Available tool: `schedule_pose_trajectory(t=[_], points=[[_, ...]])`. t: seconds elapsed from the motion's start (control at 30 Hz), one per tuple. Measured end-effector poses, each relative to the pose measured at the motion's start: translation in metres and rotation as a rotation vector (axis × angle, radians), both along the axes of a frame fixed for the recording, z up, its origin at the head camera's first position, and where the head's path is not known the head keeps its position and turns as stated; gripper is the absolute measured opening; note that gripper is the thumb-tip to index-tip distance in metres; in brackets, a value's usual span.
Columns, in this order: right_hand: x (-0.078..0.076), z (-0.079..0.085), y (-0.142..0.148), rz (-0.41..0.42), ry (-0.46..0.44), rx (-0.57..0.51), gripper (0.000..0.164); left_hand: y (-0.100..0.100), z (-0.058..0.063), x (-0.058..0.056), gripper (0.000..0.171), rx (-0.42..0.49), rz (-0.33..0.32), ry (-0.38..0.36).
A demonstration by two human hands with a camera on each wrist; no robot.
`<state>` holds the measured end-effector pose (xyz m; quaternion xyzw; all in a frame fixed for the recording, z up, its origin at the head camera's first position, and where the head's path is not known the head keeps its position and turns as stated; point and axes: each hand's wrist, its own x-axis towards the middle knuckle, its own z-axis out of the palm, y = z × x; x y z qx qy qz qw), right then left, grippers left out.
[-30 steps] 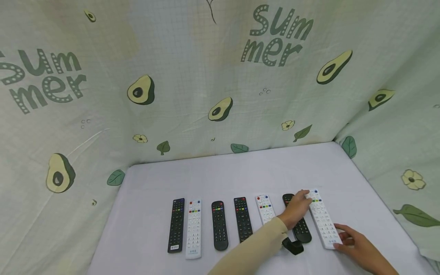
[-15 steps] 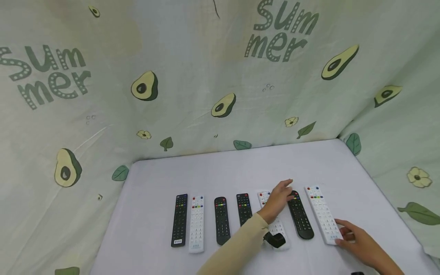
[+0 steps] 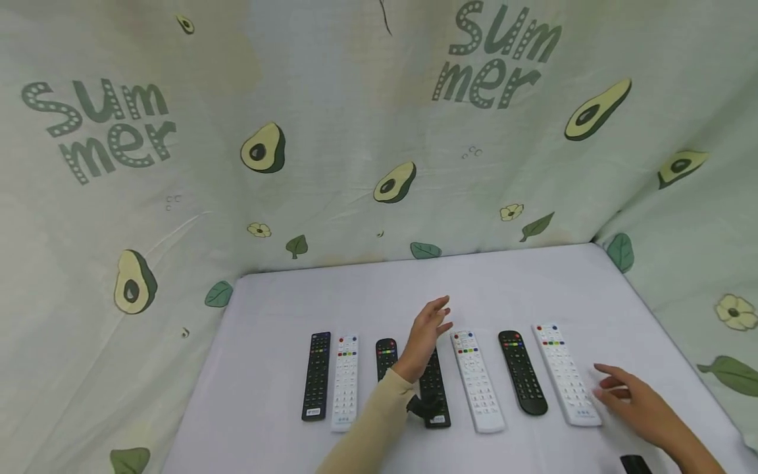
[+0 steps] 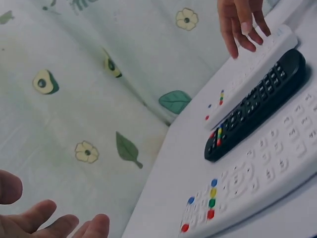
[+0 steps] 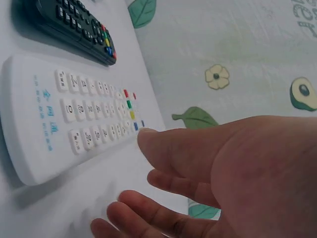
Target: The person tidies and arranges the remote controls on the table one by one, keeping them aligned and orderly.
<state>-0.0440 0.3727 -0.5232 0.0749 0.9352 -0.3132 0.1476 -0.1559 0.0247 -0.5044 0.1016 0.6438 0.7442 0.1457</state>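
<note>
Remote controls, black and white, lie in a row on the white table. My left hand (image 3: 424, 336), fingers extended and holding nothing, is raised over a black remote (image 3: 434, 388) and partly covers it. Just right of that hand lies a white remote (image 3: 477, 382), then a rounded black remote (image 3: 523, 372). At the row's right end is another white remote (image 3: 566, 375). My right hand (image 3: 636, 405) hovers beside its lower right side, fingers loosely bent with nothing in them. In the right wrist view the thumb is apart from this white remote (image 5: 74, 114).
Farther left lie a black remote (image 3: 316, 375), a white remote (image 3: 345, 382) and a rounded black remote (image 3: 386, 355), the last partly behind the left sleeve (image 3: 367, 421). A patterned cloth (image 3: 331, 131) hangs behind the table (image 3: 331, 289) and along its right side.
My left hand has left the top of the rightmost white remote and moved left over the row. My right hand has let go of that remote and drawn off to the right.
</note>
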Motion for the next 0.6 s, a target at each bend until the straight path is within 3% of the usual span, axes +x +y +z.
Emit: schedule_pose_trajectory(t=[0.23, 0.43, 0.6], points=[[-0.017, 0.001, 0.01, -0.012, 0.181, 0.067, 0.053, -0.05, 0.002, -0.002, 0.039, -0.039, 0.098, 0.035], [-0.025, -0.002, 0.01, -0.03, 0.343, 0.055, 0.044, -0.093, 0.0, -0.002, 0.04, -0.067, 0.164, 0.084], [-0.032, -0.004, 0.014, -0.032, 0.426, 0.067, 0.039, -0.128, 0.002, 0.001, 0.041, -0.097, 0.221, 0.117]])
